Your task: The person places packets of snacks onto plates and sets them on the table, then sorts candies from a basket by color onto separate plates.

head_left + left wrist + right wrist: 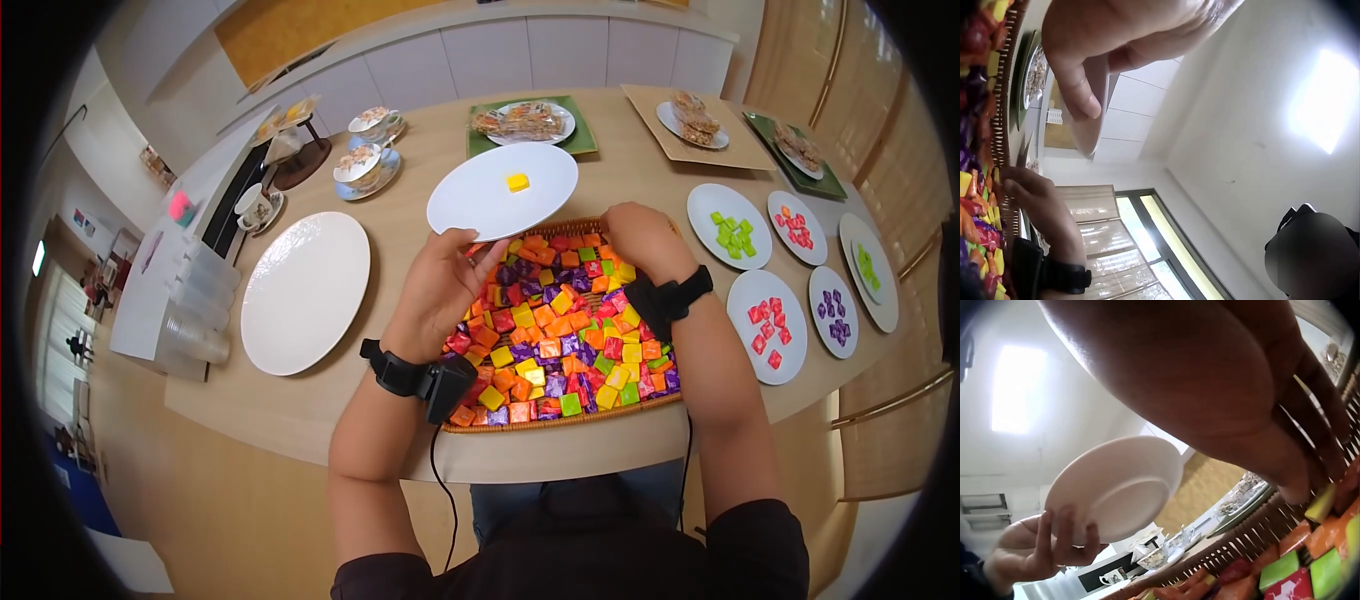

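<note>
My left hand (440, 290) grips the near rim of a white plate (465, 205), held tilted above the far side of a wicker basket (560, 424). One yellow wrapped candy (517, 182) lies on that plate. Loose wrapped candies in red, orange, yellow, green and purple fill the basket. My right hand (645, 240) reaches down inside the basket's far right corner, its fingertips hidden in the head view. In the right wrist view, its thumb and fingers point down and pinch the upper end of another yellow candy (1320, 504).
A large white plate (305, 295) lies at left. Small plates of sorted candies, including green (728, 212) and red (792, 300), stand at right. Cups on saucers (360, 170) and wrapped snacks (520, 122) on trays line the back. Stacked plastic cups (195, 335) stand far left.
</note>
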{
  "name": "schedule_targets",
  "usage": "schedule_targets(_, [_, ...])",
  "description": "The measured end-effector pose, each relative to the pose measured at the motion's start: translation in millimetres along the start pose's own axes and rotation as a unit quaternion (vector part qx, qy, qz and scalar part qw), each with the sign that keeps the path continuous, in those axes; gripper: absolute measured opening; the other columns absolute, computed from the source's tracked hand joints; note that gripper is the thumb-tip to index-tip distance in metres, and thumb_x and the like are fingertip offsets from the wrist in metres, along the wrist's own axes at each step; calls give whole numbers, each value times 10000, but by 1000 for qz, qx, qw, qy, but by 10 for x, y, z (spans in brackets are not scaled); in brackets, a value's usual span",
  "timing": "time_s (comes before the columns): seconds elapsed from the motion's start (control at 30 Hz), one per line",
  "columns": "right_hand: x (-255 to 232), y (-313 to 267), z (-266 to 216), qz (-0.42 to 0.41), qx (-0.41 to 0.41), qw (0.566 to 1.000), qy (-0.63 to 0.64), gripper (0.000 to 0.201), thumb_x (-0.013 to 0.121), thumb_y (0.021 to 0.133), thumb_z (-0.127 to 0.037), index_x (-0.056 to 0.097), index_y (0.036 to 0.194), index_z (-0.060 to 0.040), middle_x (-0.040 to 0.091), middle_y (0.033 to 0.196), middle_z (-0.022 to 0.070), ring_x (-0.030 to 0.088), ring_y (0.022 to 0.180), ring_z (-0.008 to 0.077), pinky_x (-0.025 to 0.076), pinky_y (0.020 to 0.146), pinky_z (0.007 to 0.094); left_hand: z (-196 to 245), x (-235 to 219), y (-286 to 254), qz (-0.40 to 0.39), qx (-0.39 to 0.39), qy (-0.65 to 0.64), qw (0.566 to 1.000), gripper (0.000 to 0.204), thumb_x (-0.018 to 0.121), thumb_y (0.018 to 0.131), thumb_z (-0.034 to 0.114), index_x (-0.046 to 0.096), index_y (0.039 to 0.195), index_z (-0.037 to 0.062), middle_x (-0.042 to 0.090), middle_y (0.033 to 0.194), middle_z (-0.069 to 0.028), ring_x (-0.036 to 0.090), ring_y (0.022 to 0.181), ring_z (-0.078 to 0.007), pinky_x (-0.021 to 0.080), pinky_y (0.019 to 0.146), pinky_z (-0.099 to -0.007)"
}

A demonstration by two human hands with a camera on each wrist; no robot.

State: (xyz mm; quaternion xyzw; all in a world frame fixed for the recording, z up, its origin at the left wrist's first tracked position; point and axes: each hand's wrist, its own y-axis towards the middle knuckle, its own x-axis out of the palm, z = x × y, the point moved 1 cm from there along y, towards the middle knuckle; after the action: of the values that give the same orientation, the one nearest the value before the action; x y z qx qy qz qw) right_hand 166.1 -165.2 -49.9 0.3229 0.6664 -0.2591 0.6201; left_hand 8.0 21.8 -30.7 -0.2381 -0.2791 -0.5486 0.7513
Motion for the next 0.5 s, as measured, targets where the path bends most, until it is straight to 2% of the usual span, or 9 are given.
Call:
schedule_targets(0.03, [24, -27, -18, 28, -16, 998, -54, 136, 568, 702, -90, 644, 807, -49, 621, 780, 175, 607, 728, 318, 484, 620, 390, -30, 11, -5, 0, -1, 1, 1000, 335, 478, 816, 12, 386, 1134, -38, 480, 1121, -114, 517, 1018, -206, 484, 874, -280])
schedule_targets(0.13, [11, -42, -38, 6, -24, 998, -60, 157, 518, 734, -73, 653, 798, -26, 628, 809, 184, 613, 774, 339, 496, 671, 410, -109, 51, -23, -18, -15, 2, 1000, 345, 460, 831, 32, 378, 1164, -8, 455, 1150, -95, 499, 1044, -197, 480, 873, -270])
schedule_targets(0.27, [-10, 18, 58, 27, -55, 996, -71, 147, 532, 733, -86, 656, 797, -39, 629, 800, 174, 609, 778, 346, 491, 666, 409, -196, 33, 13, -15, -5, 89, 996, 419, 431, 843, 62, 319, 1246, 90, 418, 1207, -51, 485, 1066, -173, 466, 886, -303])
schedule_targets(0.33, [-143, 7, 94, 37, -16, 999, 8, 139, 538, 752, -94, 644, 817, -32, 619, 829, 165, 590, 815, 345, 472, 694, 416, -223, 10, 29, -2, -6, 110, 994, 447, 421, 845, 67, 296, 1270, 121, 411, 1217, -38, 480, 1074, -162, 461, 890, -318])
schedule_targets(0.37, [-193, 7, 60, 35, -20, 999, 6, 139, 538, 752, -94, 644, 817, -32, 619, 829, 165, 590, 815, 345, 472, 694, 416, -231, 11, 32, -1, -6, 114, 994, 461, 420, 840, 60, 284, 1275, 127, 412, 1218, -39, 480, 1075, -158, 458, 893, -329])
schedule_targets(0.4, [-260, 8, 10, 168, -4, 983, 72, 141, 529, 770, -97, 634, 832, -25, 601, 847, 166, 571, 835, 337, 456, 720, 409, -238, 8, 33, 1, -6, 117, 993, 475, 419, 835, 52, 273, 1281, 133, 413, 1219, -40, 480, 1076, -155, 455, 896, -341])
schedule_targets(0.43, [-311, 0, -35, 296, 14, 945, 138, 143, 520, 789, -100, 624, 846, -18, 583, 865, 167, 553, 856, 329, 440, 746, 403, -242, 8, 32, 5, -6, 115, 993, 475, 419, 835, 52, 273, 1281, 133, 413, 1219, -40, 480, 1076, -155, 455, 896, -341])
schedule_targets(0.47, [-335, 5, -79, 292, 12, 946, 139, 143, 520, 789, -100, 624, 846, -18, 583, 865, 167, 553, 856, 329, 440, 746, 403, -245, 14, 32, 1, -9, 116, 993, 474, 416, 835, 51, 273, 1280, 132, 413, 1221, -39, 479, 1079, -157, 455, 899, -343])
schedule_targets(0.5, [-357, 8, -125, 298, -56, 929, 214, 149, 505, 806, -97, 615, 859, -12, 558, 883, 169, 532, 872, 321, 424, 770, 393, -249, 18, 33, -3, -12, 119, 993, 473, 414, 835, 49, 273, 1279, 130, 412, 1223, -39, 479, 1082, -159, 454, 901, -345])
